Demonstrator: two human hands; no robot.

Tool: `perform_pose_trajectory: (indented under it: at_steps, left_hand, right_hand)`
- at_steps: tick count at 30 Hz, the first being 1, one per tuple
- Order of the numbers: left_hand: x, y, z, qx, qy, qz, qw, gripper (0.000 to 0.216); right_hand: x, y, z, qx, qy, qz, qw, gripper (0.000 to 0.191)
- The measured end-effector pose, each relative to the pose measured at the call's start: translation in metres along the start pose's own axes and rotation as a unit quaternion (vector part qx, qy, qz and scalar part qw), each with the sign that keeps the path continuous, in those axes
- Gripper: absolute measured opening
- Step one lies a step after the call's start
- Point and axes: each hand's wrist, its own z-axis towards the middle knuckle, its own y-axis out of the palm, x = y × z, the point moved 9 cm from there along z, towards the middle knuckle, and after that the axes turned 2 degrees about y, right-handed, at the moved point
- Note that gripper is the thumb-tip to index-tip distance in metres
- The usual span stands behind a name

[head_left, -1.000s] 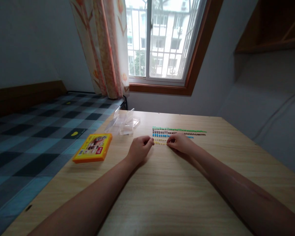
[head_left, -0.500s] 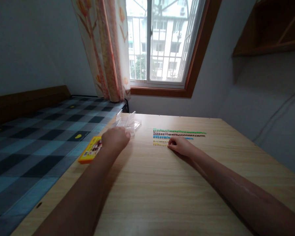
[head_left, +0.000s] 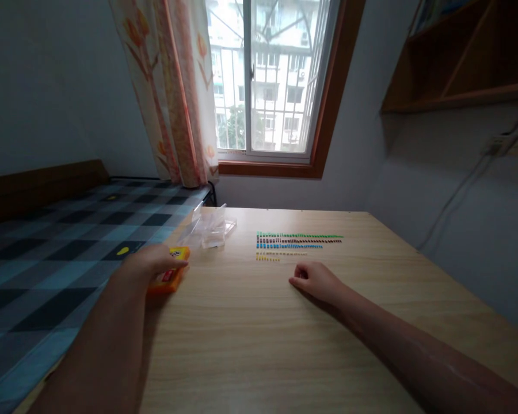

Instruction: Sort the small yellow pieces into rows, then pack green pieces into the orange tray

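My left hand [head_left: 149,264] grips a yellow and orange box [head_left: 176,276] at the left edge of the table, thumb over its printed top and the other fingers hidden. On the wood, my right hand [head_left: 313,277] rests with its fingers curled and pressed together; whether a small piece is in them I cannot make out. Just beyond it, tiny pieces lie in straight lines: a green row [head_left: 300,234], a dark brown row [head_left: 300,241], a blue row [head_left: 289,246], a pale row [head_left: 281,253] and a short yellow row [head_left: 267,259].
Clear plastic cases [head_left: 213,227] stand with lids raised at the table's far left. Along the left side is a bed with a checked cover [head_left: 69,241]. A wooden shelf [head_left: 453,75] hangs on the right wall, and a window [head_left: 267,86] lies beyond the table [head_left: 259,345].
My left hand has gone from beside the clear cases to the yellow box and taken hold of it. My right hand has drawn back from the yellow row toward me. The view has turned slightly right.
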Motion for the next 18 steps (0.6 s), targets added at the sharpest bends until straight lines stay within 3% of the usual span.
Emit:
perform_pose_trajectory:
  at_steps: [9,11,13,18]
  left_hand:
    - [0.027,0.013,-0.031,-0.086,0.028,-0.005,0.996,0.039]
    - [0.037,0.024,-0.04,-0.134,0.033,-0.016,0.99,0.042]
    - [0.055,0.038,-0.053,-0.196,0.063,-0.048,0.977,0.045]
    - [0.111,0.059,-0.079,-0.197,0.15,-0.005,0.969,0.045]
  right_hand:
    - [-0.008,0.001,-0.019,0.022,-0.022,0.014,0.999,0.024]
    - [-0.012,0.001,-0.022,0.021,-0.034,0.014,0.999,0.024]
    - [-0.016,0.002,-0.024,0.01,-0.044,0.02,0.999,0.023]
    - [-0.021,0.003,-0.031,-0.017,-0.055,0.031,0.998,0.018]
